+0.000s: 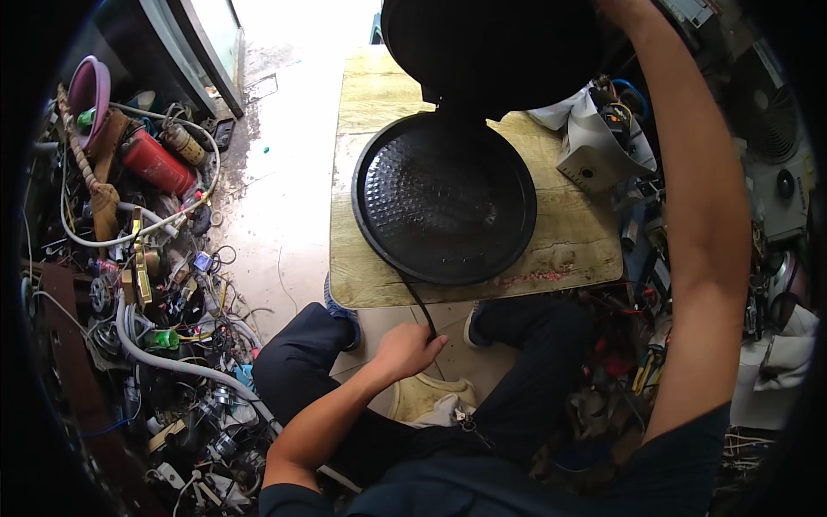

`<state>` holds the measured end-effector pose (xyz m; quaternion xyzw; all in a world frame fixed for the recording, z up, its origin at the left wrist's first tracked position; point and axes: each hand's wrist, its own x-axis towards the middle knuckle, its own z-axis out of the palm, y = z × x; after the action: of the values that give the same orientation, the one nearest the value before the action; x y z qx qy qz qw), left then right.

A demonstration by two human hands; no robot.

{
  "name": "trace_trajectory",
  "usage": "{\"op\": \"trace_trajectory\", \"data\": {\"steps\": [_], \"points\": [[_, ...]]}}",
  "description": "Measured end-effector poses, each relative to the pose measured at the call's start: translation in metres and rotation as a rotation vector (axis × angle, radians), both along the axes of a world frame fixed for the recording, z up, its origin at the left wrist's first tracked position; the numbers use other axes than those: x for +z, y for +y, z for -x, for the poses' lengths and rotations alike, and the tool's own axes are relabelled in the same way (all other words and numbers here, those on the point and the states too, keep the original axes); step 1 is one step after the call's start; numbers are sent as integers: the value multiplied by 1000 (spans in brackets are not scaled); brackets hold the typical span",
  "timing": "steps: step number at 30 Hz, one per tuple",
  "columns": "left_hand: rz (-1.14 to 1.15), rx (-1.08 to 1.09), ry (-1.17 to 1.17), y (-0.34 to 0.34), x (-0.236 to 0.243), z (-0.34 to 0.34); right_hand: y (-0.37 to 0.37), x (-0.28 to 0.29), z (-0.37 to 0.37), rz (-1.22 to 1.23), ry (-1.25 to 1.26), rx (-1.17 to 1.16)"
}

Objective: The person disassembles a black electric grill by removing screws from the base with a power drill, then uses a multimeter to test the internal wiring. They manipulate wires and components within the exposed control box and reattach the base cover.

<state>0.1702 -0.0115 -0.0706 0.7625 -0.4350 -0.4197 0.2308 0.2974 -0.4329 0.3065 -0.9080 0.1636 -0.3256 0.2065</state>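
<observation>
A round black electric griddle (448,202) lies opened on a small wood-patterned table (362,86) in front of me. Its pan is dark and shiny, with a dimpled patch. The black lid (491,52) is raised at the far hinge and runs out of the top of the picture. My right hand (622,10), arm stretched far up, is at the lid's right edge, gripping it; its fingers are mostly hidden. Below the table's near edge, my left hand (409,351) is closed around the black power cord (418,300) coming from the griddle.
A white appliance housing (599,142) with wires stands at the table's right. Left on the floor are a red cylinder (159,162), a pink basin (89,99), a grey hose (177,366) and heaped parts. More clutter and a fan-like grille (765,116) line the right side.
</observation>
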Motion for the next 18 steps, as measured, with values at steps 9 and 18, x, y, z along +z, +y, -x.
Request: {"op": "trace_trajectory", "data": {"steps": [9,18], "points": [[-54,-14,12,-12,1,0,-81,-17,-46,-226,-53,-35],[-53,41,53,-13,-3,-1,-106,-26,-56,-271,-87,112]]}}
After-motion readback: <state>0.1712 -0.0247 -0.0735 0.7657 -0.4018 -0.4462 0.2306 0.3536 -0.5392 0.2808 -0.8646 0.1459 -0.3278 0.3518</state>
